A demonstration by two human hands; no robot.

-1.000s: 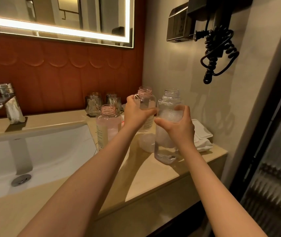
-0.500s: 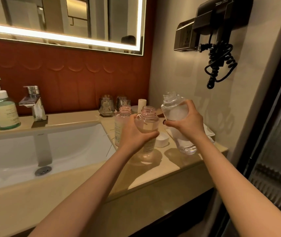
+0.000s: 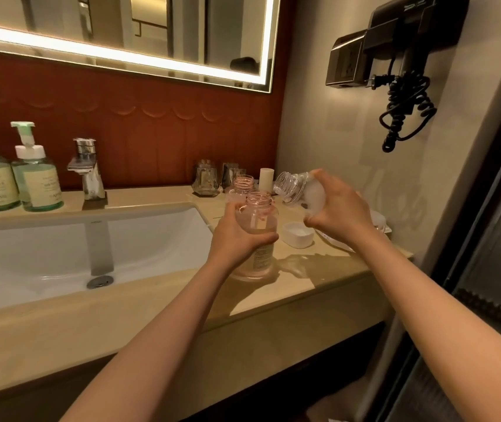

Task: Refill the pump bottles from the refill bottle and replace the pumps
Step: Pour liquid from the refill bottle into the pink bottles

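Observation:
My left hand (image 3: 237, 236) grips an open pink pump bottle (image 3: 258, 217) that stands upright on the counter (image 3: 304, 275) near its front edge. My right hand (image 3: 339, 208) holds the clear refill bottle (image 3: 296, 187) tilted to the left, its open mouth just above and to the right of the pink bottle's neck. A second open pink bottle (image 3: 243, 184) stands right behind the first. A white cap (image 3: 298, 234) lies on the counter between my hands. No liquid stream is visible.
Two green pump bottles (image 3: 37, 175) stand left of the tap (image 3: 87, 169) behind the sink (image 3: 75, 248). Two glasses (image 3: 208, 178) and a small white cylinder (image 3: 266, 177) sit at the back. White packets (image 3: 378, 222) lie by the wall, under a hairdryer (image 3: 404, 74).
The pink bottle was brought forward and set down near the front edge. My right hand tipped the refill bottle from upright to nearly horizontal, mouth toward the pink bottle.

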